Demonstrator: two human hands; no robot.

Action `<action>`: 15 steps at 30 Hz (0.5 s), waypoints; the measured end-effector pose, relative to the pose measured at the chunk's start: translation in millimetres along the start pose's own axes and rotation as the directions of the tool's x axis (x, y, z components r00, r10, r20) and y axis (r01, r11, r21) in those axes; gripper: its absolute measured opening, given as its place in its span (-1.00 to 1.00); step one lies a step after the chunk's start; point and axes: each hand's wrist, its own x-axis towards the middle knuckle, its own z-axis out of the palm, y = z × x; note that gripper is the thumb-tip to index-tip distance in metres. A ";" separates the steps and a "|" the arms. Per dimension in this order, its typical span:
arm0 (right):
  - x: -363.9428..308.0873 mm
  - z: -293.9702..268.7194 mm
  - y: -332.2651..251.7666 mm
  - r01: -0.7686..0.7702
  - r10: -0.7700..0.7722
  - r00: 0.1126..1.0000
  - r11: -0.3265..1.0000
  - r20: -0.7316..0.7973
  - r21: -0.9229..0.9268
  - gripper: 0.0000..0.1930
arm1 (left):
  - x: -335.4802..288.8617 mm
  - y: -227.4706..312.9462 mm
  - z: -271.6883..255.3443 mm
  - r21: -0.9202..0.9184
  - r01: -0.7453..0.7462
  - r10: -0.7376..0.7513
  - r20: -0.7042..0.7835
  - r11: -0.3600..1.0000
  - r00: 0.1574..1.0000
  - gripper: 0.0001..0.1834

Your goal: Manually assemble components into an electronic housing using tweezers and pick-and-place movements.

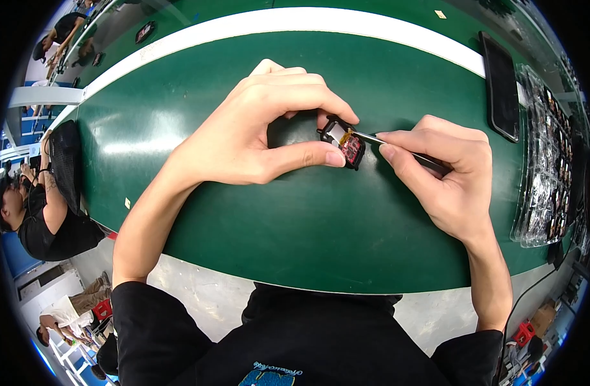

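Little black case [343, 143] with red innards [353, 150] is being pinched by left hand [263, 125], slim silver-tipped tool [371, 137] by right hand [452, 174], dark bits [556, 154] being held in clear plastic trays [527, 215].

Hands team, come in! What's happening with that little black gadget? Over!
Left hand pinching small black case, innards showing. Right hand gripping slim tool, tip at case. Phone and clear trays off right, not in the way.

The phone [499, 87] lies right of the device [352, 152], beside the trays [543, 161]
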 end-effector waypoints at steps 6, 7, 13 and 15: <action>-1.8 2.2 1.8 0.028 -0.028 0.999 1.000 -0.018 0.000 -0.85 | 0.0 1.5 1.5 0.034 -0.047 0.047 -0.005 0.998 0.999 -0.57; -2.1 2.2 1.7 0.028 -0.028 0.999 1.000 -0.020 -0.002 -0.85 | 0.5 1.9 1.7 0.034 -0.049 0.050 -0.005 0.998 0.999 -0.57; -3.3 1.7 0.2 -0.011 0.010 1.000 1.000 -0.027 -0.023 -0.84 | 0.0 0.0 2.7 0.025 -0.054 0.055 -0.014 0.998 0.998 -0.58; -3.9 3.3 3.0 0.034 -0.034 0.998 0.999 -0.045 -0.006 -0.84 | 0.8 -0.5 2.7 0.024 -0.069 0.069 -0.014 0.997 0.997 -0.57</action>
